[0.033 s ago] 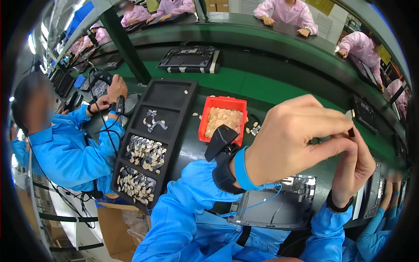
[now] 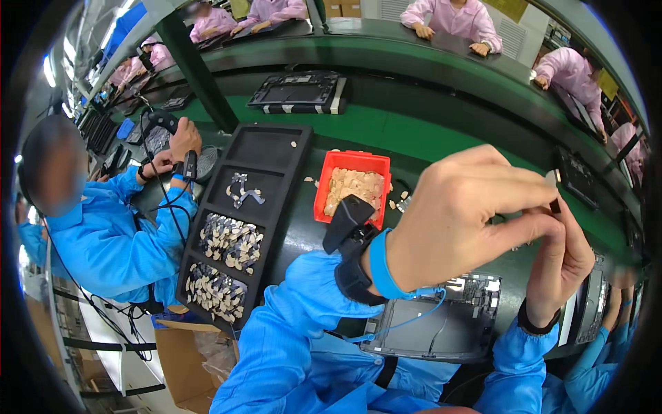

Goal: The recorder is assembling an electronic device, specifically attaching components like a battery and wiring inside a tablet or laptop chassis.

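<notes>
Up close, left hand (image 2: pixel 458 221) and right hand (image 2: pixel 565 265) both pinching one small strip (image 2: pixel 554 186) (above the grey device (image 2: pixel 427 331)).

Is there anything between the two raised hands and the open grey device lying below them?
Nothing visible. The left hand and right hand pinch a small part above the open grey device; only a thin blue cable lies across it.

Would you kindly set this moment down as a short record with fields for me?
left hand: raised, fingers pinching a small thin piece together with the right
right hand: raised, fingertips meeting the left at that piece
small piece: tiny, dark and pale, kind unclear
below hands: open device chassis with blue wire
red bin: pale flat parts
black tray: compartments of small parts
co-worker's hand: on a dark tool
</notes>
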The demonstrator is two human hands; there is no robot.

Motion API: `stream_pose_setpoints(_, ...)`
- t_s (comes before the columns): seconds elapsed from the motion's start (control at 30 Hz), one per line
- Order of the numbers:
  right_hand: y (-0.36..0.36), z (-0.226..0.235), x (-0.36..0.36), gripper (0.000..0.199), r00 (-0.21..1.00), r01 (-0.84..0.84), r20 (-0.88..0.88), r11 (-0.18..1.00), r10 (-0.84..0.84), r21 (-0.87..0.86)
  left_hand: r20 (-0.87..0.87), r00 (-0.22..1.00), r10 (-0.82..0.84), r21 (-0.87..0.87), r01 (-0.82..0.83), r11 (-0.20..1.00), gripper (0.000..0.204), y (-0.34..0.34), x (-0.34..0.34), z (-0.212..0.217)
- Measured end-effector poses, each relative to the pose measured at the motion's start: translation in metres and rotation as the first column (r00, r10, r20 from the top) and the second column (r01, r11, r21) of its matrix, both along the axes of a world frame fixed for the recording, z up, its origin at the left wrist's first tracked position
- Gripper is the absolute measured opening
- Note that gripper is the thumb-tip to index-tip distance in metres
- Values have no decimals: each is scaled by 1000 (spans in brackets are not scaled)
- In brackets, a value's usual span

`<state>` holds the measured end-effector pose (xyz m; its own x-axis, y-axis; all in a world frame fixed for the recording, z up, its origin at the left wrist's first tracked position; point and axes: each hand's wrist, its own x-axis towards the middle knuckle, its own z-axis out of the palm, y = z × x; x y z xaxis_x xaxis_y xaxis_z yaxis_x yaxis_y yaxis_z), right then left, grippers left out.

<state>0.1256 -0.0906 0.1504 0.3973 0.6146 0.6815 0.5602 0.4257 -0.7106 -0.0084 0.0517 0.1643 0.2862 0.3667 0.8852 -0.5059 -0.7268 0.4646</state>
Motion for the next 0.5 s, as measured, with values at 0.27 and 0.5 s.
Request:
stream_pose_setpoints(0.27,8,7,-2,31,978,-128,161,991,132,-31,-42,998,48,144,-42,989,24,13,-7,-3)
stream_pose_setpoints(0.5,8,8,-3,23,976,-198,85,980,200,-31,-66,964,258,328,-224,918,13,13,-20,1)
